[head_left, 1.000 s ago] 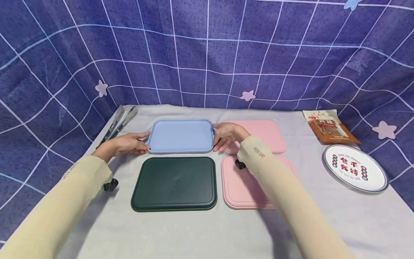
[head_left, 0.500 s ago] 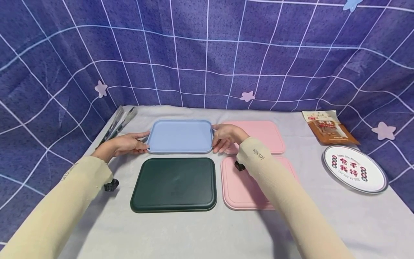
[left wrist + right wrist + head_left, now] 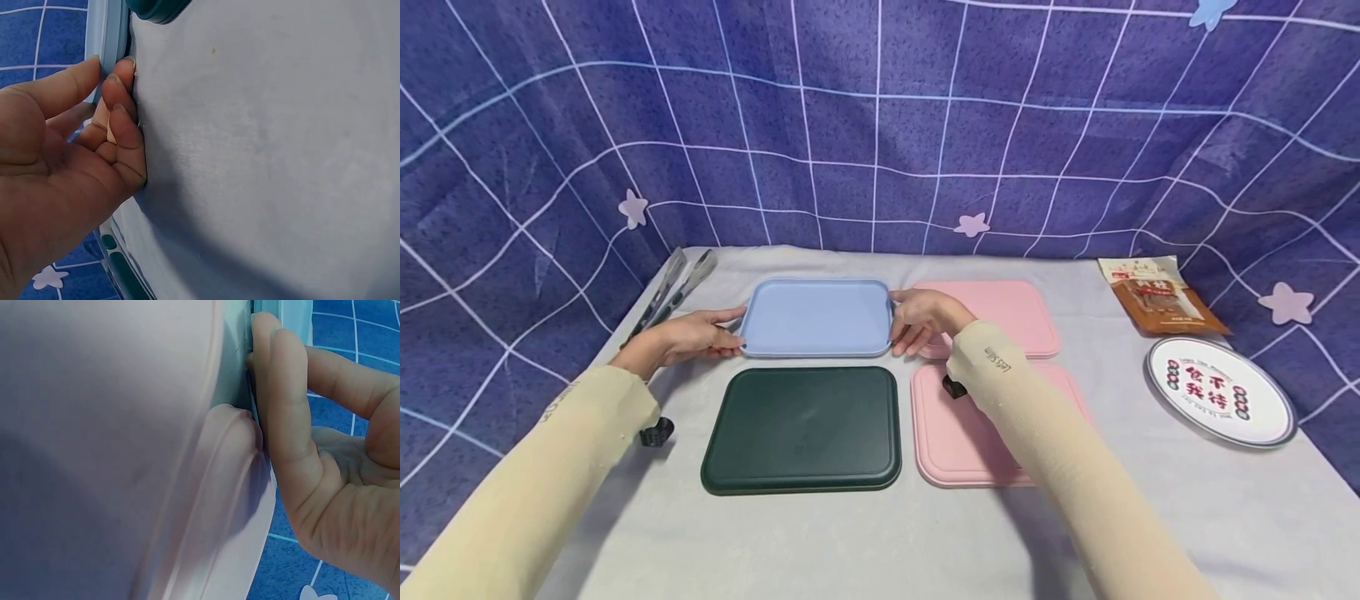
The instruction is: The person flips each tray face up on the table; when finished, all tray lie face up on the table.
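Observation:
A light blue rectangular tray (image 3: 817, 318) with a raised rim lies at the back left of the table. My left hand (image 3: 700, 335) holds its left end, thumb (image 3: 78, 81) at the rim and fingers (image 3: 125, 125) bent low beside it. At the opposite end, my right hand (image 3: 925, 318) holds the tray's right edge, its fingers (image 3: 289, 394) along the side, partly over a pink tray (image 3: 1000, 312). In front lies a dark green flat tray (image 3: 805, 429). Another pink tray (image 3: 940, 433) lies beside the green one, partly covered by my right forearm.
Tongs (image 3: 673, 292) lie behind my left hand. On the right stand a brown snack packet (image 3: 1165, 300) and a white oval plate (image 3: 1221, 392) with red lettering. A blue gridded cloth (image 3: 850, 125) hangs behind and along the sides of the white-covered table (image 3: 805, 550).

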Tool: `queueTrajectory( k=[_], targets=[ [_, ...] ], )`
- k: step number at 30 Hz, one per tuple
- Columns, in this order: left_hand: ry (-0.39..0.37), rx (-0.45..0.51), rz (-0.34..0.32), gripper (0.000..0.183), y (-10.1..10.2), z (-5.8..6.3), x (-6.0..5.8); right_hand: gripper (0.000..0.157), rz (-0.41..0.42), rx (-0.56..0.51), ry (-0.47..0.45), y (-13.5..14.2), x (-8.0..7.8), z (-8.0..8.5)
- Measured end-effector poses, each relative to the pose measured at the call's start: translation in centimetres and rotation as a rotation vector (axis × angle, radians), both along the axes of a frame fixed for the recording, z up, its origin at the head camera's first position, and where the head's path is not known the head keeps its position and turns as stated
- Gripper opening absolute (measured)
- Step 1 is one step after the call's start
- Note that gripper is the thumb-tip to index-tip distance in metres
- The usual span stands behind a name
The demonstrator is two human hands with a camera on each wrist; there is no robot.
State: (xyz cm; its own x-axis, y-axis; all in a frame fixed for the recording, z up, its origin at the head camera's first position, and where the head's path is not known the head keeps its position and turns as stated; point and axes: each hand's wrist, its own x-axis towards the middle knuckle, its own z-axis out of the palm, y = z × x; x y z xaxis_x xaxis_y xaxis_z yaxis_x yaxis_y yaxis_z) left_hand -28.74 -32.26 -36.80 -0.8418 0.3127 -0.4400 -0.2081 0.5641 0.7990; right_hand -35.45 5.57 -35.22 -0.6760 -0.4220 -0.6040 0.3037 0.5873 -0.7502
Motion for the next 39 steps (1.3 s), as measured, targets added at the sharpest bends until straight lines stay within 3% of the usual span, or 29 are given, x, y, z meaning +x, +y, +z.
queueTrajectory(
  k=[10, 15, 17, 22, 24, 25, 31, 36, 39],
  targets=[
    [0.009, -0.005, -0.02, 0.085, 0.4, -0.2, -0.5, 0.106, -0.004, 0.009, 0.019, 0.6, 0.0, 0.2],
    [0.036, -0.091, -0.037, 0.081, 0.4, -0.1, -0.3, 0.103, 0.039, 0.031, 0.069, 1.2, 0.2, 0.7],
    [0.084, -0.15, -0.043, 0.079, 0.5, 0.4, -0.2, 0.098, 0.053, 0.034, 0.102, 2.2, 0.4, 1.5],
    [0.389, -0.358, -0.011, 0.069, 1.6, 2.8, -0.5, 0.086, 0.027, 0.046, 0.217, 7.1, 0.6, 4.5],
    [0.465, -0.399, 0.012, 0.068, 2.7, 4.0, -0.9, 0.083, 0.0, 0.07, 0.253, 9.3, 0.6, 5.5],
    [0.464, -0.393, 0.015, 0.069, 3.4, 4.5, -1.0, 0.083, -0.013, 0.09, 0.265, 10.4, 0.6, 5.9],
    [0.339, -0.16, -0.048, 0.072, 9.7, 6.2, -2.0, 0.083, 0.009, 0.242, 0.264, 15.9, 0.9, 6.4],
    [0.278, -0.036, -0.101, 0.07, 15.1, 5.7, -3.1, 0.087, 0.039, 0.342, 0.229, 19.1, 1.1, 5.4],
    [0.253, -0.022, -0.154, 0.069, 18.1, 4.9, -3.5, 0.087, 0.042, 0.384, 0.228, 20.7, 1.2, 4.5]
  ],
)
